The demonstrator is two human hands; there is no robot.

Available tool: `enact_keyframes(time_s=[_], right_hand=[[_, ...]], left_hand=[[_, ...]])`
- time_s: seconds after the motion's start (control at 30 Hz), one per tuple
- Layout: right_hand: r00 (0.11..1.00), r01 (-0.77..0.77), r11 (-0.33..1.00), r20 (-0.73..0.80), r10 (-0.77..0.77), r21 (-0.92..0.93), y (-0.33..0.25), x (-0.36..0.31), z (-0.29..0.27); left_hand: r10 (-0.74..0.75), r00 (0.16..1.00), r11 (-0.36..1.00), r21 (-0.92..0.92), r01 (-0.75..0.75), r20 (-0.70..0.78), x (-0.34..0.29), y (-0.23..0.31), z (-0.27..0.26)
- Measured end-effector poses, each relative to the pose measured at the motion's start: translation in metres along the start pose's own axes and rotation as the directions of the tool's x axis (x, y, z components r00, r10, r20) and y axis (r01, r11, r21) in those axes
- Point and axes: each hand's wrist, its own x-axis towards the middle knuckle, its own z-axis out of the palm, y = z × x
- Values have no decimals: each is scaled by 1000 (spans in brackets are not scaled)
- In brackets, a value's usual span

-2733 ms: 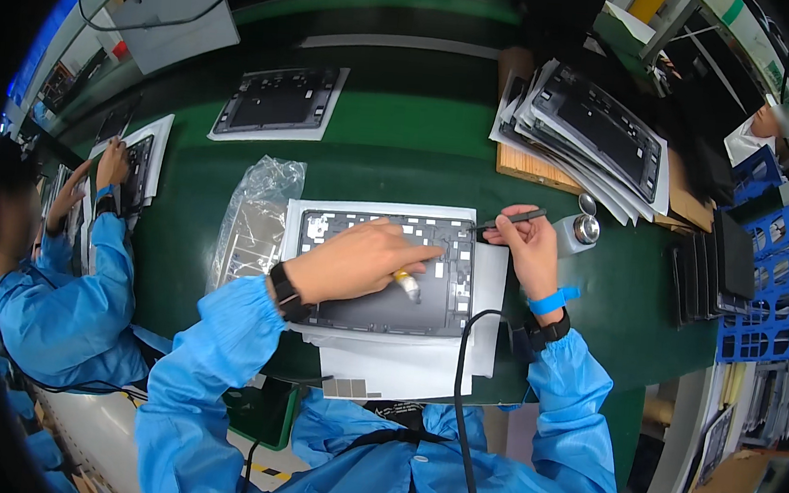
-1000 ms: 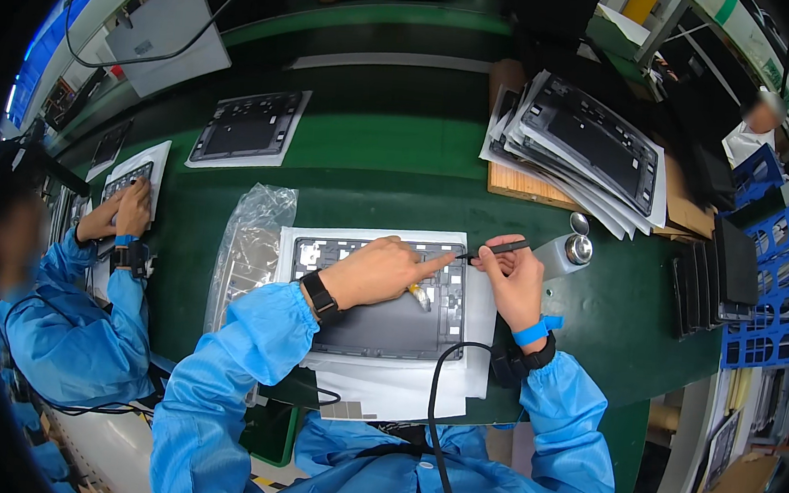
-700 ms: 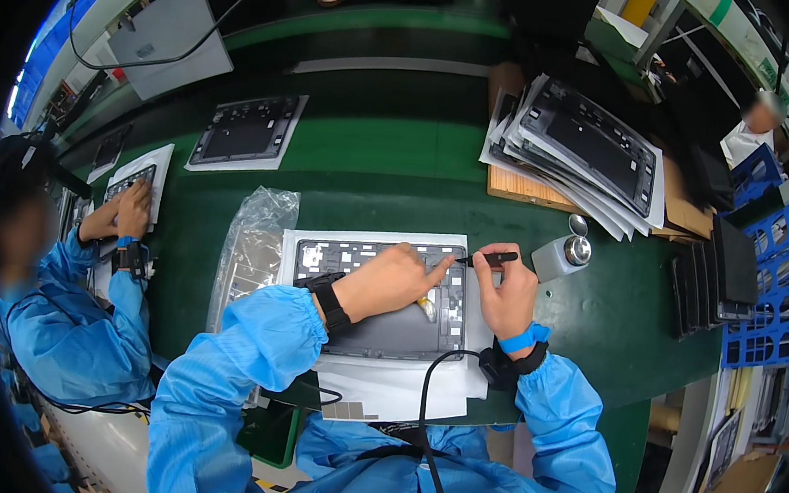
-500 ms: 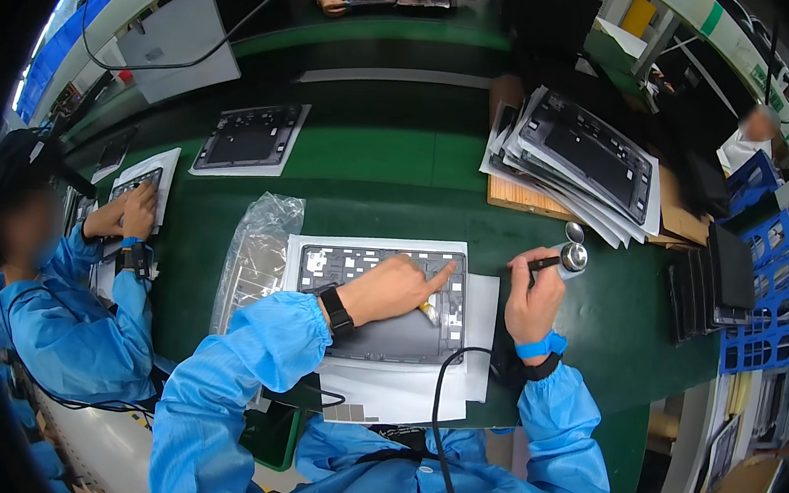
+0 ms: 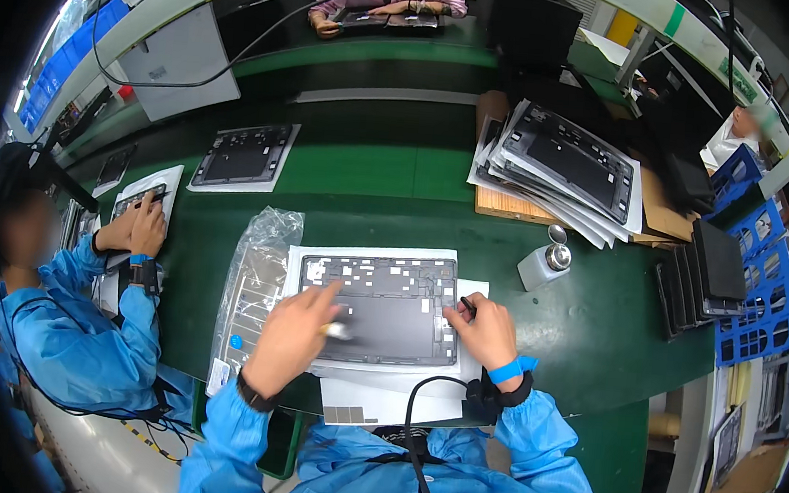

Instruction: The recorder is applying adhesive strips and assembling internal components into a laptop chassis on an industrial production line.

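Observation:
In front of me a dark tablet housing (image 5: 384,324) with several small white pads lies on white paper sheets. My left hand (image 5: 292,339) is over its left part, smeared by motion, index finger stretched out. A small yellow-and-white thing (image 5: 338,331), too blurred to name, is held in its fingers. My right hand (image 5: 491,334) is closed round a slim black pen-like tool (image 5: 467,308) at the housing's right edge. Beyond that hand stands a white dispenser bottle (image 5: 542,267) with a metal top, its lid tipped up.
A clear plastic bag (image 5: 262,278) of strips lies left of the housing. At the back right is a stack of housings (image 5: 570,160) on paper; another housing (image 5: 244,156) lies back left. A co-worker (image 5: 83,315) in blue works on my left. A black cable (image 5: 412,415) hangs before me.
My left hand has drawn back left across the housing. My right hand has moved from the dispenser bottle to the housing's right edge with the pen-like tool. The view has shifted slightly.

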Motion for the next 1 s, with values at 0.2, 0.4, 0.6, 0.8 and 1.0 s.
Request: enact_keyframes(time_s=[0.2,0.4,0.6,0.8,1.0], right_hand=[[993,61,972,-109,-37,226,-15,-7,2],[931,210,944,-346,-114,254,-27,-8,9],[961,220,719,-275,-42,659,-17,-8,21],[955,172,770,-295,22,615,-8,-6,30],[966,152,802,-259,4,578,-4,0,28]], left_hand=[[-335,935,942,-78,328,-118,-91,-27,22],[-374,915,920,-182,347,-149,-102,-30,44],[-512,832,765,-554,328,-215,-87,-75,66],[-601,798,624,-640,447,-28,-62,-78,69],[-564,826,428,-854,295,2,-59,-73,70]])
